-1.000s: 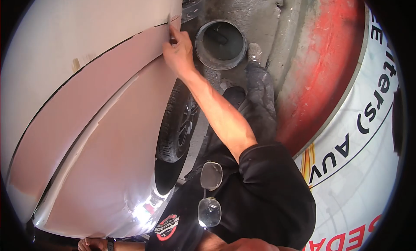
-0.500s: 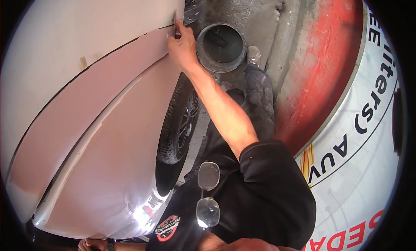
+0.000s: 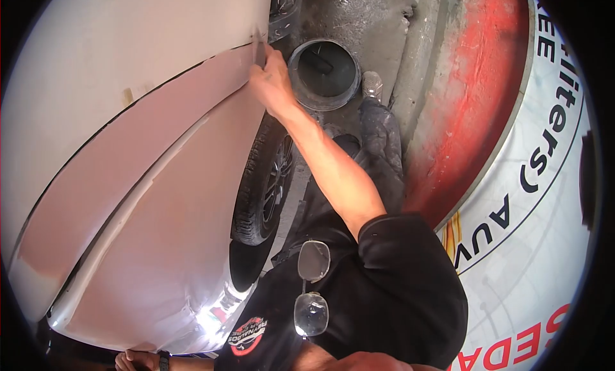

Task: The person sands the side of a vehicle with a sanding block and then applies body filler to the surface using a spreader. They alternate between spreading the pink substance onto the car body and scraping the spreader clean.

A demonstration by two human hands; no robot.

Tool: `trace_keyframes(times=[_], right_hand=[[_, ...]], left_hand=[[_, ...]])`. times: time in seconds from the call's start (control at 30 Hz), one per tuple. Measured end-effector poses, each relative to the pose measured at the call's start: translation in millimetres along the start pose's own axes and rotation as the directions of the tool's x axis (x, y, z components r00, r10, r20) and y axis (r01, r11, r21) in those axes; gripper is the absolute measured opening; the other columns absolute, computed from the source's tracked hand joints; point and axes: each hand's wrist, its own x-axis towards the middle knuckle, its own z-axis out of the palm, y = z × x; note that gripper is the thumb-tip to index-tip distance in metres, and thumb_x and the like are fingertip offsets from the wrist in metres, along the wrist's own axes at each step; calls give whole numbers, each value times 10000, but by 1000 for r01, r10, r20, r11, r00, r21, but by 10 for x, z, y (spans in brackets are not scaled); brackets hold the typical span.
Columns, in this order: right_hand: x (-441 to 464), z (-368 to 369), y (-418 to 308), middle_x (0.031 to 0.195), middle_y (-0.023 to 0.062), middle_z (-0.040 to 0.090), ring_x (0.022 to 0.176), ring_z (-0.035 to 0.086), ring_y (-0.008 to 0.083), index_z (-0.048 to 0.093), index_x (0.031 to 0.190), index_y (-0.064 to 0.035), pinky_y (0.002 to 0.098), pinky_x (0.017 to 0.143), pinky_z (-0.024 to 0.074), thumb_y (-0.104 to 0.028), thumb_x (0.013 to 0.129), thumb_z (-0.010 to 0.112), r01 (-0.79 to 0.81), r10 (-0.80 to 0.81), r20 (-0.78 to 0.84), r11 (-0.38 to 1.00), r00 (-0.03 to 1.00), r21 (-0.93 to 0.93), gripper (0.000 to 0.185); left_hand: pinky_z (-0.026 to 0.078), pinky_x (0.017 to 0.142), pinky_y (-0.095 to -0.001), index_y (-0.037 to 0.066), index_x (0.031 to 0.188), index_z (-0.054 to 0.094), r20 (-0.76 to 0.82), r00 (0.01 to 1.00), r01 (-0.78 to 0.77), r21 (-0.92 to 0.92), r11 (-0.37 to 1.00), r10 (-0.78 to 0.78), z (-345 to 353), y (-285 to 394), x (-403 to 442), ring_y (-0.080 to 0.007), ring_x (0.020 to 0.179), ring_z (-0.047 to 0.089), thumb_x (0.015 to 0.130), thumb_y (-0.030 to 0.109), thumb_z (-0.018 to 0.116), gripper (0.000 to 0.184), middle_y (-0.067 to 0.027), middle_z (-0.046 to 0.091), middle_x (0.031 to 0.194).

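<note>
My right hand (image 3: 272, 82) is at the far end of a car's pinkish, matte body panel (image 3: 134, 143), its fingers closed around a thin, flat grey piece (image 3: 259, 50). That piece lies against the panel by a dark seam; its exact kind is unclear. At the bottom left edge of the view my left hand (image 3: 136, 361), with a dark watch (image 3: 164, 361) on the wrist, is beside the car's edge. Its fingers are bent, and the frame edge cuts part of it off. Whatever may be inside them is hidden.
A bucket (image 3: 296, 79) of murky water, with a dark object in it, stands right of my right hand. Below the panel is a car wheel (image 3: 272, 179). A red-painted curb (image 3: 474, 102) and a printed banner (image 3: 544, 243) line the right. Glasses (image 3: 311, 313) hang at my chest.
My right hand has drawn slightly back toward me along the panel, with the flat grey piece still in it. My left hand stays about where it was. The view has shifted a little.
</note>
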Motion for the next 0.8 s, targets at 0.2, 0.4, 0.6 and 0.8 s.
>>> trace_keyframes(times=[0.2, 0.4, 0.6, 0.8], right_hand=[[-278, 398, -233, 1181, 225, 509, 1027, 554, 285, 425, 1415, 145, 343, 898, 474, -35, 772, 587, 15, -17, -31, 998, 999, -59, 688], [-531, -43, -236, 1182, 217, 611, 1084, 615, 314, 527, 1345, 94, 355, 960, 484, -25, 816, 521, -119, 90, 150, 974, 984, 195, 542], [207, -400, 874, 879, 74, 671, 783, 599, 145, 656, 1136, 76, 319, 715, 497, -81, 869, 523, -361, 375, -20, 906, 927, 221, 338], [716, -183, 1265, 973, 111, 669, 873, 599, 162, 645, 1122, 71, 332, 768, 495, -93, 881, 538, -359, 375, -19, 900, 927, 247, 310]], left_hand=[[341, 896, -468, 78, 884, 556, 51, 998, 21, -10, 1000, -21, 20, -117, 26, -93, 549, 481, 963, -5, 458, 151, 3, 480, 686], [348, 874, -462, 82, 868, 557, 7, 1000, -19, -1, 1000, 19, -21, -37, -25, -83, 591, 482, 965, 15, 465, 150, 5, 475, 704], [347, 869, -460, 82, 867, 557, -17, 1000, -21, 22, 1000, 22, -39, -173, 115, -83, 591, 482, 962, 19, 470, 144, 5, 474, 704], [347, 863, -458, 83, 866, 557, -55, 998, -5, 59, 998, 9, -48, -381, 296, -83, 592, 482, 959, 24, 474, 138, 6, 474, 705]])
